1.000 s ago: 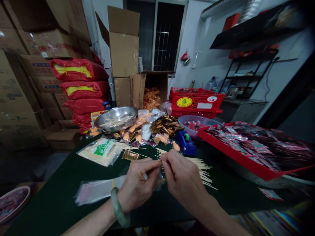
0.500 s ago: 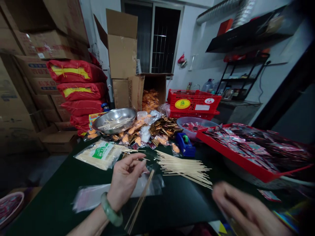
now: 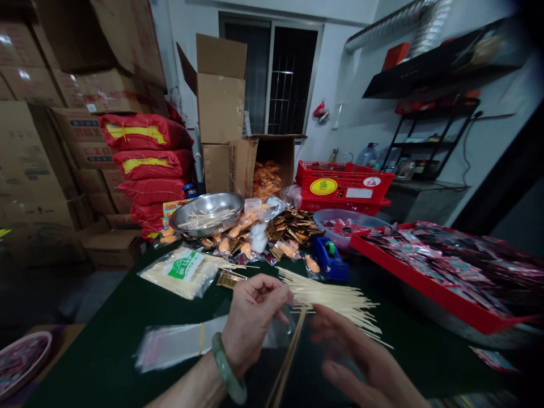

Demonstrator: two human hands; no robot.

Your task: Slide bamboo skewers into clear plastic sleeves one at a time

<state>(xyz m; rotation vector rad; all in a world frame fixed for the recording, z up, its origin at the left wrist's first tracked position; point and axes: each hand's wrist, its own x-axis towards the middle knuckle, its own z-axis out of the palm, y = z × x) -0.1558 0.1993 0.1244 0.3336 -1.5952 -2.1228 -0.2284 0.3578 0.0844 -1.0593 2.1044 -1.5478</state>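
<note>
Lower centre: left hand [image 3: 255, 314] pinching two skewers [image 3: 289, 357], unchanged from half a second ago. Right hand [image 3: 361, 362], open and blurred, back from lower right, closing toward them. Loose skewer pile [image 3: 335, 297] just behind. Next pairing likely.

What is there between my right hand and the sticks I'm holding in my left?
Nothing visible. The right hand is open, blurred, just right of the wooden sticks pinched in the left hand, with only bare dark table behind the gap. The loose pile of skewers lies farther back, out of the way.
</note>
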